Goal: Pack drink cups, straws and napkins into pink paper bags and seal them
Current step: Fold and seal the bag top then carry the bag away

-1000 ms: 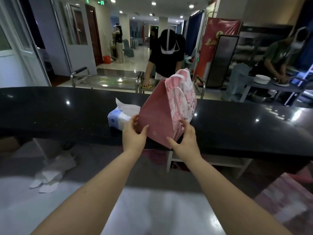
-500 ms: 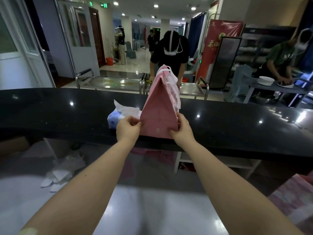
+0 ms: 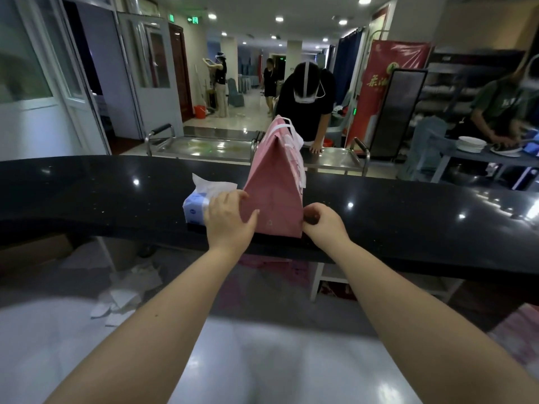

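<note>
Brought the pink paper bag (image 3: 272, 193) from a tilted, lifted hold a second earlier down to stand upright on the black desk (image 3: 87, 193), narrow side toward the camera. Logged left hand (image 3: 229, 217) clasping its lower left corner, thumb across the near face, fingers (image 3: 237, 196) round the edge; right hand (image 3: 323, 221) with fingers curled against the lower right edge, grip on paper not resolvable. Judged long axis vertical, bag dead between both hands and equally near each, folded top and white handles (image 3: 287, 122) well above the fingers, tissue pack (image 3: 194, 208) just behind the left hand, so any sealing reach to go upward.
</note>
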Tool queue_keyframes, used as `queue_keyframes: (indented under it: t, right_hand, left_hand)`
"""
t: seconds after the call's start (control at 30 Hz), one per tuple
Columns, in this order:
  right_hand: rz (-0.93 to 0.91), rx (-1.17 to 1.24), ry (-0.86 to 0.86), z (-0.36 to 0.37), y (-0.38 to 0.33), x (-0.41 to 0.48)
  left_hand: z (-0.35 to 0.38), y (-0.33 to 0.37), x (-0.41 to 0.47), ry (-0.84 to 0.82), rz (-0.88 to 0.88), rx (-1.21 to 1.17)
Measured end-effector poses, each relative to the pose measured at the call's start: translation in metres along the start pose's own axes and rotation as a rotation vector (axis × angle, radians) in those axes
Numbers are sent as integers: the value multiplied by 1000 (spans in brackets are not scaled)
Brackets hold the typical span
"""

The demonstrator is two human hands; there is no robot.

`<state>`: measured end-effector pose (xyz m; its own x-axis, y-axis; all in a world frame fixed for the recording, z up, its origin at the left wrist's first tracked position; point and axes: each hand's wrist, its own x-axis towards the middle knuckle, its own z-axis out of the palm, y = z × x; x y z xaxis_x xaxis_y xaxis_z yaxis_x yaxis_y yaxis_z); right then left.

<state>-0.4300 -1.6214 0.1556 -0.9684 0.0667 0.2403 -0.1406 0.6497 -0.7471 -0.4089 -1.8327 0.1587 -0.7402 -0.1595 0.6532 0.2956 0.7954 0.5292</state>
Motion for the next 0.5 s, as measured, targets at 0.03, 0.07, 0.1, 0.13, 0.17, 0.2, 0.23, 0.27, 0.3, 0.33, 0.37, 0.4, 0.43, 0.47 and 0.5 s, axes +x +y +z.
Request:
queue_keyframes:
  t: [0.03, 0.07, 0.1, 0.13, 0.17, 0.2, 0.23, 0.27, 0.3, 0.33, 0.37, 0.4, 0.43, 0.47, 0.5]
  right_hand:
    - [-27, -59, -5, -12, 0, -2]
    - [-59, -129, -16, -24, 0, -3]
    - [-94, -206, -30, -38, 0, -5]
    - [-128, -288, -44, -53, 0, -8]
    - [-162, -366, -55, -67, 0, -10]
    - [-191, -433, -60, -82, 1, -13]
    - [-211, -487, -59, -95, 3, -16]
    - [-218, -531, -49, -108, 7, -22]
    - [-216, -567, -34, -121, 12, -29]
    - [-208, -595, -18, -133, 19, -37]
    - [-194, -618, -4, -146, 27, -48]
    - [-175, -636, 8, -160, 35, -59]
    - [-154, -651, 19, -175, 44, -71]
    - [-137, -669, 30, -191, 52, -83]
    - [-122, -691, 43, -209, 59, -95]
  left_hand:
    - [2, 9, 0, -14, 96, 19]
    - [6, 20, 0, -36, 185, 45]
    - [10, 32, 1, -54, 265, 74]
    - [16, 44, 3, -70, 339, 96]
    - [22, 58, 5, -90, 408, 111]
    - [29, 72, 7, -119, 467, 123]
    - [36, 85, 8, -159, 515, 139]
    - [43, 99, 9, -206, 549, 159]
    - [50, 114, 8, -250, 568, 180]
    - [57, 127, 6, -283, 580, 203]
    - [64, 141, 3, -299, 594, 232]
    - [71, 155, -3, -305, 611, 264]
    - [77, 169, -9, -307, 627, 293]
    - [83, 184, -16, -311, 643, 310]
    - [88, 200, -23, -318, 662, 313]
